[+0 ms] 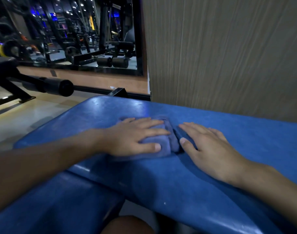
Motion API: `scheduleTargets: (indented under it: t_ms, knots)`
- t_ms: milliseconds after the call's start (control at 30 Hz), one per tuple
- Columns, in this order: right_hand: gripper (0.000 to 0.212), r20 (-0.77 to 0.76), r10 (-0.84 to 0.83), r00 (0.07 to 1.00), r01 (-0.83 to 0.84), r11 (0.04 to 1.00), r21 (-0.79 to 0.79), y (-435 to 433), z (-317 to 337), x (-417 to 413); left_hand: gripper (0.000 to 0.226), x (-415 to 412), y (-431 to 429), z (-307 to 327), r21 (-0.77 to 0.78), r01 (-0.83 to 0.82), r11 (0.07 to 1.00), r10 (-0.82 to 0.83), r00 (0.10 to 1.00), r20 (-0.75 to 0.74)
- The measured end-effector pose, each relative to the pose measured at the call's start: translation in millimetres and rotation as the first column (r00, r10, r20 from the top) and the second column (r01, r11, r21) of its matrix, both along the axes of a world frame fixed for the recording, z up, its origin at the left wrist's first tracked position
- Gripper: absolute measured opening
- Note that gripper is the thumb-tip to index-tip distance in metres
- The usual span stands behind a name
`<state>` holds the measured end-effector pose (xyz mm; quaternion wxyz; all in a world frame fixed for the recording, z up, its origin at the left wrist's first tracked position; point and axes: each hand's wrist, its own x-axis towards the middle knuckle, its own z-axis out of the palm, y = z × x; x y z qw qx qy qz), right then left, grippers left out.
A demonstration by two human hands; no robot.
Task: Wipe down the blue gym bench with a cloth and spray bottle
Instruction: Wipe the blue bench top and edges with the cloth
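The blue gym bench [203, 179] fills the lower half of the head view, with a second blue pad [60, 203] below it at the left. A folded blue cloth [168, 137] lies on the bench top. My left hand [134, 137] presses flat on the cloth, fingers spread. My right hand [210, 147] lies flat on the bare bench just right of the cloth, fingertips touching its edge. No spray bottle is in view.
A ribbed beige wall panel [229, 56] rises directly behind the bench. To the left, a wall mirror [68, 31] shows gym machines. A black bench frame with a foam roller [60, 86] stands on the pale floor at the far left.
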<state>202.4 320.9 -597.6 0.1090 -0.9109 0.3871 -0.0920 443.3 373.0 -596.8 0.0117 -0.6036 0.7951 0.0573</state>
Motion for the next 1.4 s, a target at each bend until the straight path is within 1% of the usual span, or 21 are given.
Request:
scheduleTargets:
  t_ms: [67,133,167,200,267,333,400,467,533,600,667,767,833,933,1033,1100,1167,1233,1267,1333,1400]
  knots:
    - [0.058,-0.070,0.048,0.996,-0.045,0.998,0.049,0,-4,14,0.088,37,-32,-2,-0.021,-0.083,0.996,0.082,0.996,-0.030]
    - [0.069,-0.140,0.080,0.987,-0.073,0.996,0.051,-1,-11,22,0.091,72,-60,-2,-0.010,-0.202,0.979,0.201,0.978,-0.059]
    - [0.077,-0.157,0.084,0.984,-0.080,0.996,0.033,-2,-14,23,0.086,86,-73,-2,-0.003,-0.245,0.970,0.244,0.966,-0.080]
    - [0.084,-0.164,0.083,0.983,-0.080,0.997,0.021,-3,-16,24,0.076,95,-84,1,0.006,-0.268,0.963,0.268,0.959,-0.096]
    - [0.089,-0.164,0.076,0.984,-0.076,0.997,0.003,-3,-18,22,0.058,105,-97,4,0.024,-0.302,0.953,0.303,0.946,-0.114]
    - [0.087,-0.155,0.073,0.985,-0.077,0.997,-0.020,-3,-19,21,0.059,105,-99,5,0.002,-0.319,0.948,0.318,0.945,-0.079]
    - [0.087,-0.159,0.071,0.985,-0.074,0.997,-0.016,-1,-18,22,0.071,99,-88,3,-0.041,-0.293,0.955,0.292,0.956,-0.025]
    - [0.086,-0.163,0.069,0.984,-0.071,0.997,-0.009,0,-16,23,0.080,86,-66,0,-0.042,-0.264,0.963,0.264,0.964,-0.008]
    - [0.080,-0.170,0.064,0.983,-0.065,0.998,0.001,1,-15,23,0.085,65,-35,-2,-0.030,-0.192,0.981,0.193,0.981,0.035]
    - [0.067,-0.178,0.058,0.982,-0.057,0.998,0.014,1,-14,24,0.082,36,2,-2,-0.020,-0.109,0.994,0.110,0.989,0.096]
    - [0.058,-0.186,0.057,0.981,-0.052,0.998,0.029,0,-13,24,0.076,13,40,-1,-0.004,-0.018,1.000,0.018,0.992,0.124]
    - [0.053,-0.168,0.049,0.985,-0.044,0.998,0.035,-2,-8,27,0.065,2,73,-4,-0.023,0.088,0.996,-0.086,0.991,0.102]
    - [0.051,-0.106,0.042,0.993,-0.041,0.999,0.011,-1,-3,34,0.063,8,69,-5,-0.028,0.096,0.995,-0.093,0.992,0.085]
    - [0.053,-0.065,0.068,0.996,-0.067,0.998,0.021,4,0,49,0.073,31,37,-3,0.000,-0.016,1.000,0.016,0.999,0.051]
    - [0.062,-0.144,0.109,0.984,-0.104,0.994,0.041,7,-10,59,0.084,69,-2,-2,-0.041,-0.137,0.990,0.135,0.990,-0.050]
    - [0.077,-0.174,0.123,0.977,-0.123,0.992,0.008,6,-17,60,0.083,100,-28,0,-0.038,-0.234,0.972,0.229,0.969,-0.095]
    - [0.087,-0.174,0.122,0.977,-0.126,0.992,-0.012,6,-19,58,0.070,128,-51,6,-0.011,-0.310,0.951,0.307,0.945,-0.112]
    - [0.087,-0.169,0.119,0.978,-0.124,0.992,-0.020,6,-19,57,0.053,149,-71,9,0.005,-0.381,0.925,0.379,0.919,-0.105]
    - [0.087,-0.171,0.119,0.978,-0.124,0.992,-0.020,6,-19,57,0.053,156,-77,8,0.009,-0.422,0.907,0.421,0.903,-0.088]
    - [0.085,-0.188,0.122,0.975,-0.126,0.992,-0.010,7,-17,58,0.065,157,-77,6,-0.003,-0.465,0.885,0.464,0.885,-0.034]
    - [0.077,-0.198,0.119,0.973,-0.121,0.993,0.005,9,-15,58,0.077,145,-66,3,-0.037,-0.455,0.890,0.454,0.891,-0.014]
